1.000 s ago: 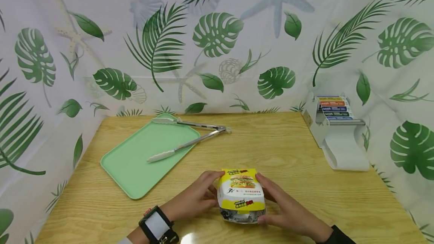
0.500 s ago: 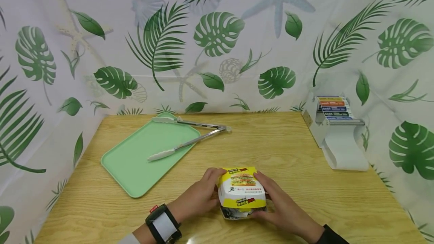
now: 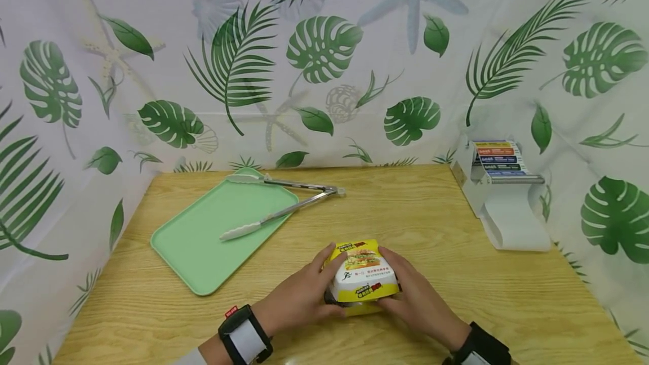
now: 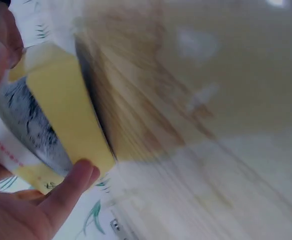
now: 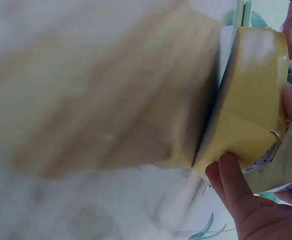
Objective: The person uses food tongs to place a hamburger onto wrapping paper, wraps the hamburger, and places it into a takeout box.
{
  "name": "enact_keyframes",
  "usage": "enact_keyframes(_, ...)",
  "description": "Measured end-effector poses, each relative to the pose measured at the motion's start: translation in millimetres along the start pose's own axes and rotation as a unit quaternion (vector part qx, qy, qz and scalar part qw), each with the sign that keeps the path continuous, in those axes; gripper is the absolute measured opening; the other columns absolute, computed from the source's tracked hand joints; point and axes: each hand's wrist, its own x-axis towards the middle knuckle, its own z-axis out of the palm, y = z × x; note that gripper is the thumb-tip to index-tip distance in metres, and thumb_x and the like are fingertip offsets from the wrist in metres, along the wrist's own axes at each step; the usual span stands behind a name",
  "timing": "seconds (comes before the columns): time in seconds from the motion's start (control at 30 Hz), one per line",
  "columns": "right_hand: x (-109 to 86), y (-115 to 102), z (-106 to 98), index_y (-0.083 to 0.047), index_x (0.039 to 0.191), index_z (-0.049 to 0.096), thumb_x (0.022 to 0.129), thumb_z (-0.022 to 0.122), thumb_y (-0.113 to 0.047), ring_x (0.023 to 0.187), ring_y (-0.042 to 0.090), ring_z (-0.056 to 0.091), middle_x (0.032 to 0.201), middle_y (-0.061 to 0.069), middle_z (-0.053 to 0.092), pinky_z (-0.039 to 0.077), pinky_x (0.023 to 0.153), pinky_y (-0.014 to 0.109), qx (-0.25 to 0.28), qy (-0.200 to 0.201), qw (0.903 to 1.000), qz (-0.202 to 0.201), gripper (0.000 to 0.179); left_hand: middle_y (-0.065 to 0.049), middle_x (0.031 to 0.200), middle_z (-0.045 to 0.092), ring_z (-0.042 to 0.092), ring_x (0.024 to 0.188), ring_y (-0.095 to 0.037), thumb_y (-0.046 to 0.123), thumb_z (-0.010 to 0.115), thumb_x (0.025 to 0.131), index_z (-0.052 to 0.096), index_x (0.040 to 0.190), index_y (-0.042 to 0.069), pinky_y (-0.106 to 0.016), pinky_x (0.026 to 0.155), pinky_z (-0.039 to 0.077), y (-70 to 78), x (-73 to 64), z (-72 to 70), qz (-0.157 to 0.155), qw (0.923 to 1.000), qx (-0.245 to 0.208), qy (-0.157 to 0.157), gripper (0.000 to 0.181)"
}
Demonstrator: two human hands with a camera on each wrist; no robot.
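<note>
A yellow and white burger box with a printed burger picture sits low in the middle of the head view, between both hands. My left hand holds its left side, fingers over the lid's edge and thumb low. In the left wrist view that thumb presses the plain yellow base. A grey-black patterned wrapper shows in the gap between lid and base. From the right, my right hand grips the box, its fingertips on the yellow base in the right wrist view. The box's contents are mostly hidden.
Silver tongs with pale tips lie spread across a light green tray at the left. A white dispenser with several coloured label strips and a hanging paper loop stands at the back right. Leaf-patterned cloth surrounds the wooden table.
The box has shifted slightly away from me and tipped. A yellow strip now shows below the lid where silvery wrapper showed. My left fingers have moved further onto the lid.
</note>
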Motion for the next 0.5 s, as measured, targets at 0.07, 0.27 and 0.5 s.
enact_keyframes(0.07, 5.1, -1.6, -3.9, -0.009, 0.16, 0.029, 0.087, 0.081, -0.014, 0.127, 0.034, 0.062, 0.156, 0.021, 0.045, 0.058, 0.095, 0.036, 0.025, 0.006, 0.9996, 0.008, 0.09, -0.014, 0.17, 0.022, 0.058, 0.136, -0.032, 0.055, 0.068, 0.092, 0.021, 0.163, 0.024, -0.04, 0.101, 0.056, -0.6, 4.5, -3.4, -0.015, 0.9997, -0.011, 0.018, 0.091)
enact_keyframes(0.27, 29.1, -7.8, -13.8, -0.016, 0.158, 0.035, 0.098, 0.068, -0.035, 0.098, 0.021, 0.071, 0.149, 0.02, 0.052, 0.057, 0.071, 0.019, 0.066, 0.006, 0.9975, 0.024, 0.072, -0.012, 0.163, 0.038, 0.069, 0.111, -0.02, 0.051, 0.054, 0.102, 0.031, 0.16, 0.018, -0.035, 0.091, 0.057, -8.0, 17.8, -20.4, -0.037, 0.995, -0.058, 0.073, 0.071)
enact_keyframes(0.5, 48.5, -13.3, -18.1, -0.016, 0.158, 0.036, 0.101, 0.057, -0.051, 0.1, 0.021, 0.068, 0.157, 0.018, 0.044, 0.058, 0.069, 0.024, 0.099, -0.037, 0.9922, 0.066, 0.07, -0.013, 0.157, 0.046, 0.056, 0.136, -0.03, 0.056, 0.047, 0.102, 0.032, 0.159, 0.015, -0.049, 0.109, 0.049, -10.7, 28.1, -28.9, -0.076, 0.989, -0.091, 0.089, 0.071)
